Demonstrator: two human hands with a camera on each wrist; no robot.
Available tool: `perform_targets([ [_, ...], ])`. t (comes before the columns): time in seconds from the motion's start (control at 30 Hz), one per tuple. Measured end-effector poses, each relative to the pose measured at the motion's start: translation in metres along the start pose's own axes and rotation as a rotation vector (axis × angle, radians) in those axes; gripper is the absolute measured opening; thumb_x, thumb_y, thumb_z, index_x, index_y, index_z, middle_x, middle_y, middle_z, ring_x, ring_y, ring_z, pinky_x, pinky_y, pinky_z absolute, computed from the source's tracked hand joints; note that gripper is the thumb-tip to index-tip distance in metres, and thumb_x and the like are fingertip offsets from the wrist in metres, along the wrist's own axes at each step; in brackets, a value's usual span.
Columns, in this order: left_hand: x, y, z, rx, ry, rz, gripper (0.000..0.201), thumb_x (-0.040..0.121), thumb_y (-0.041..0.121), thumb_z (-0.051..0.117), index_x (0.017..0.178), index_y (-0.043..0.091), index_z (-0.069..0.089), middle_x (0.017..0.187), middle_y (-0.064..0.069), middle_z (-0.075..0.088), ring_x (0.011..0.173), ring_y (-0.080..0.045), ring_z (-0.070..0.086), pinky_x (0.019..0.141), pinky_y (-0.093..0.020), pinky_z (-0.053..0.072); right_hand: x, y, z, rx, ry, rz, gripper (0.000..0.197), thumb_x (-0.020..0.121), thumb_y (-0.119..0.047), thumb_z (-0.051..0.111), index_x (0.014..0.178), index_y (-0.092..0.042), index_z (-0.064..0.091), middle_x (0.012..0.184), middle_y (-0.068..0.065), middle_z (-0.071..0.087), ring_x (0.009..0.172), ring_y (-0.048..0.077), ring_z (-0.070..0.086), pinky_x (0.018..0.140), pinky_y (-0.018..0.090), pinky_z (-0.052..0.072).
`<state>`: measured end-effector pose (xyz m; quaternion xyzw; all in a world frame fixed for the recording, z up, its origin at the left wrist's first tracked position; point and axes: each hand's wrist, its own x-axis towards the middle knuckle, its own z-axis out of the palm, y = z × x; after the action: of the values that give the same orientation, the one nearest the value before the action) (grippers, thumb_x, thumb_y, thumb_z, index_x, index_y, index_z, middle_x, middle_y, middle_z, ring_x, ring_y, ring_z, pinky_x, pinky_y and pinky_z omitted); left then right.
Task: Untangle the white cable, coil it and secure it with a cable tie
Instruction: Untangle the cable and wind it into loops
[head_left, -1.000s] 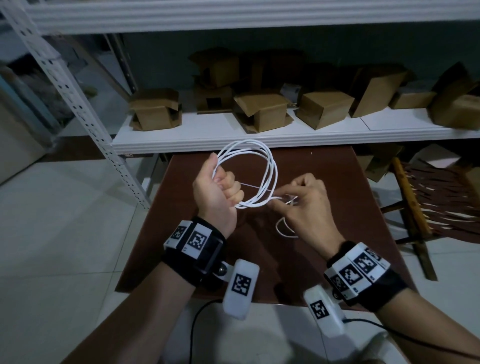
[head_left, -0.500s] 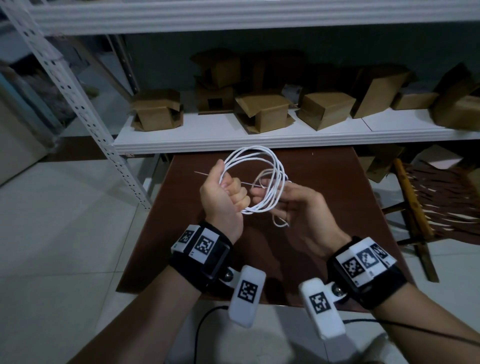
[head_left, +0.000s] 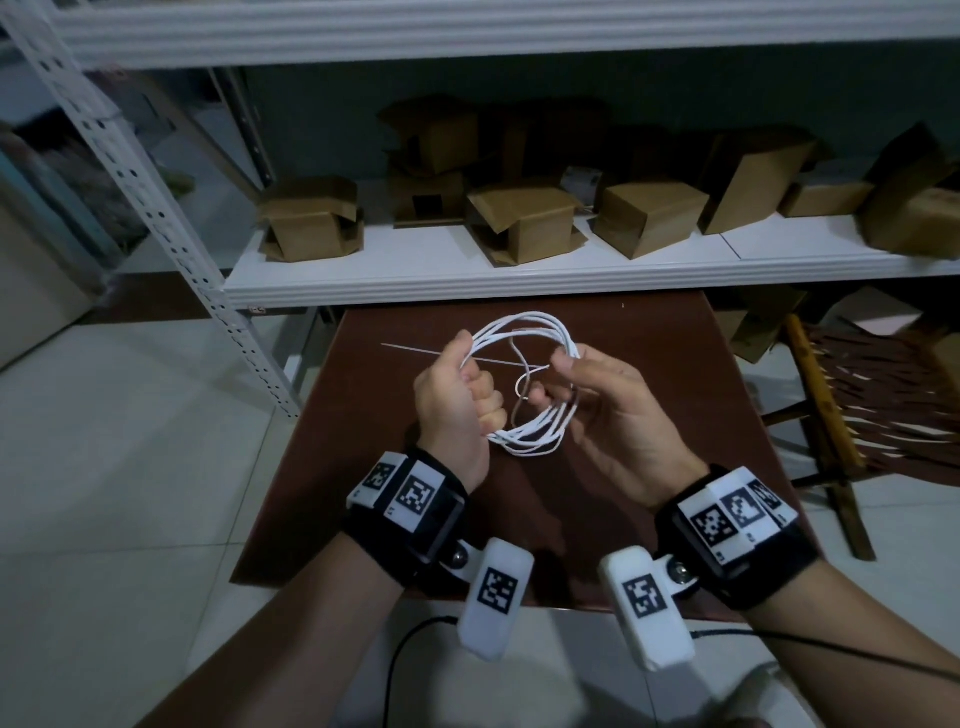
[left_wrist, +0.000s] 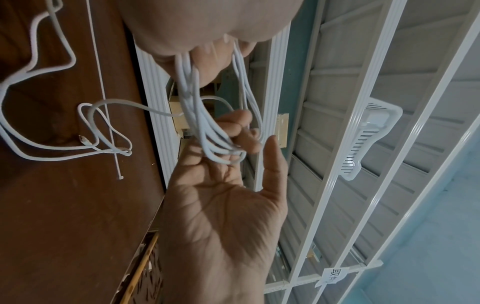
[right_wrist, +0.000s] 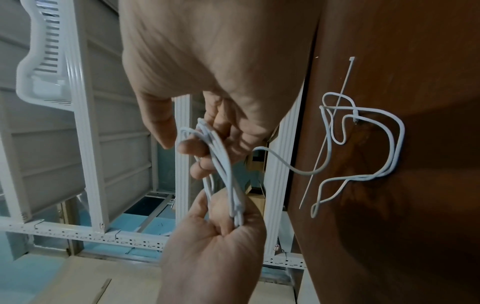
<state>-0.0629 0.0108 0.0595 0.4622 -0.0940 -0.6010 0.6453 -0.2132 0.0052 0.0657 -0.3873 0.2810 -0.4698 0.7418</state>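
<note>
The left hand (head_left: 457, 400) is a fist gripping the white cable (head_left: 535, 436) loops above the brown table (head_left: 649, 374). The right hand (head_left: 602, 415) pinches them too. The cable tie (left_wrist: 103, 92) lies on the table. Cardboard boxes (head_left: 519, 223) sit on the shelf (head_left: 467, 270); insides hidden.
</note>
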Motion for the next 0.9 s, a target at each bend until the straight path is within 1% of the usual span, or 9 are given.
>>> perform_targets([
  [0.13,0.001,-0.005,0.0,0.108,-0.008,-0.041,0.052,0.105,0.036,0.056,0.062,0.023,0.029,0.049,0.006,0.02,0.034,-0.007,0.014,0.033,-0.016,0.011,0.0,-0.003,-0.002,-0.028,-0.007,0.009,0.023,0.092,-0.011,0.063,0.074,-0.014,0.049,0.063,0.002,0.032,0.059,0.018,0.045,0.055,0.022,0.042],
  [0.27,-0.001,-0.005,-0.001,0.223,-0.055,-0.076,0.054,0.106,0.036,0.055,0.06,0.022,0.031,0.053,0.004,0.018,0.034,-0.007,0.013,0.033,-0.015,0.011,0.0,-0.004,-0.007,-0.03,-0.012,0.044,0.031,0.092,-0.01,0.063,0.065,-0.018,0.05,0.059,0.0,0.027,0.054,0.017,0.038,0.062,0.031,0.025],
  [0.4,-0.001,-0.005,-0.001,0.306,-0.105,-0.113,0.055,0.107,0.04,0.053,0.059,0.023,0.03,0.051,0.006,0.019,0.033,-0.006,0.013,0.033,-0.015,0.011,-0.001,-0.008,-0.01,0.01,-0.027,0.128,0.04,0.093,-0.014,0.059,0.057,-0.024,0.048,0.058,-0.004,0.018,0.05,0.013,0.032,0.064,0.035,0.015],
  [0.47,-0.002,-0.005,-0.001,0.334,-0.135,-0.13,0.056,0.107,0.04,0.052,0.058,0.023,0.03,0.049,0.006,0.019,0.033,-0.005,0.014,0.032,-0.015,0.012,0.001,-0.01,-0.012,0.041,-0.056,0.188,0.044,0.098,-0.019,0.054,0.056,-0.025,0.045,0.055,-0.006,0.015,0.046,0.011,0.024,0.059,0.031,0.013],
  [0.53,-0.004,-0.006,0.001,0.36,-0.166,-0.133,0.057,0.107,0.041,0.052,0.058,0.024,0.029,0.049,0.007,0.02,0.032,-0.005,0.015,0.032,-0.015,0.013,0.005,-0.009,-0.015,0.039,-0.049,0.231,0.045,0.102,-0.024,0.054,0.058,-0.025,0.041,0.048,-0.008,0.017,0.04,0.01,0.016,0.048,0.028,0.01],
  [0.6,-0.005,-0.008,0.003,0.383,-0.187,-0.12,0.057,0.107,0.042,0.052,0.058,0.024,0.029,0.049,0.007,0.019,0.032,-0.005,0.015,0.032,-0.014,0.013,0.008,-0.007,-0.017,0.04,-0.028,0.25,0.047,0.102,-0.026,0.055,0.059,-0.024,0.038,0.044,-0.008,0.019,0.035,0.008,0.015,0.041,0.025,0.007],
  [0.73,-0.007,-0.009,0.002,0.378,-0.252,-0.084,0.054,0.098,0.044,0.065,0.06,0.026,0.03,0.049,0.009,0.021,0.034,-0.004,0.015,0.034,-0.015,0.012,0.009,-0.01,-0.015,0.069,-0.021,0.268,0.049,0.104,-0.029,0.051,0.06,-0.023,0.031,0.042,-0.007,0.017,0.037,0.011,0.007,0.041,0.023,0.005],
  [0.8,-0.009,-0.009,0.002,0.406,-0.277,-0.03,0.046,0.092,0.029,0.068,0.063,0.027,0.033,0.051,0.009,0.023,0.036,-0.004,0.016,0.035,-0.016,0.013,0.009,-0.011,-0.014,0.08,-0.029,0.269,0.049,0.104,-0.03,0.051,0.061,-0.023,0.029,0.043,-0.007,0.016,0.038,0.012,0.006,0.041,0.023,0.005],
  [0.9,-0.01,-0.011,0.004,0.541,-0.222,0.024,0.042,0.091,-0.002,0.057,0.066,0.023,0.035,0.055,0.005,0.024,0.037,-0.004,0.02,0.035,-0.016,0.016,0.01,-0.01,-0.016,0.093,-0.05,0.273,0.049,0.103,-0.03,0.052,0.067,-0.024,0.02,0.045,-0.006,0.013,0.036,0.011,0.008,0.039,0.021,0.006],
])
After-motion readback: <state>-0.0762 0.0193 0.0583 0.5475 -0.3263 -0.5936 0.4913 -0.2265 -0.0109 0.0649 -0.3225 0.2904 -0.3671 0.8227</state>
